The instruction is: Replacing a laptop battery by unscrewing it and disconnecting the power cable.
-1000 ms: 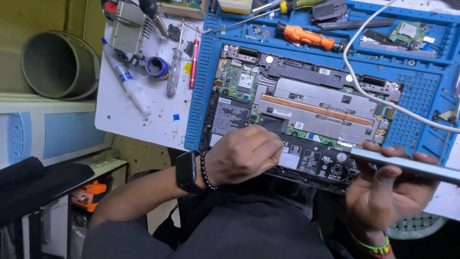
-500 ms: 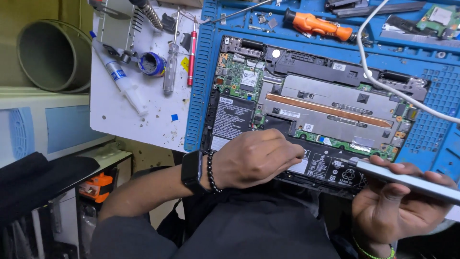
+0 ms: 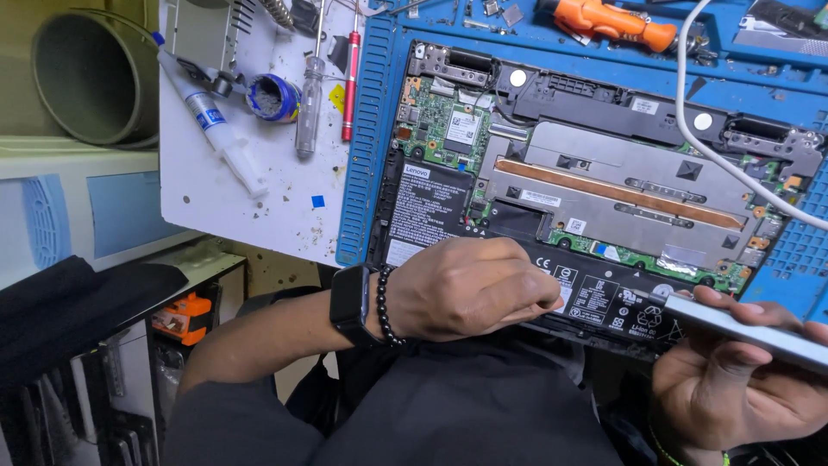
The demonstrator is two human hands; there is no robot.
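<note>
The left hand (image 3: 470, 289) rests curled on the near edge of the opened laptop (image 3: 586, 181), its fingers (image 3: 539, 298) pressed down on the black battery (image 3: 604, 298) at the front of the chassis. Whether they pinch a tool or a connector cannot be told, since the fingertips are hidden under the hand. The right hand (image 3: 742, 380) grasps a thin grey panel (image 3: 759, 332), held flat just beside the laptop's near right corner, thumb on top and fingers below.

To do this step well, keep pressure on the battery light and even, work only at its edge, and hold the grey panel level and clear of the exposed board so that its edge does not scrape components.

The laptop lies open-side up on a blue work mat (image 3: 362, 147) on the surface. A white cable (image 3: 699, 138) crosses the right part of the chassis and lies over the hinge area; it could snag on the panel. An orange-handled tool (image 3: 617, 22) lies at the far edge of the mat. Left of the mat, on the white surface (image 3: 216, 207), lie a syringe (image 3: 211, 116), a small round pot (image 3: 272, 95), a clear-handled screwdriver (image 3: 309, 108) and a red-handled screwdriver (image 3: 349, 82), all well apart from the hands. A grey duct (image 3: 86, 78) stands at far left
</note>
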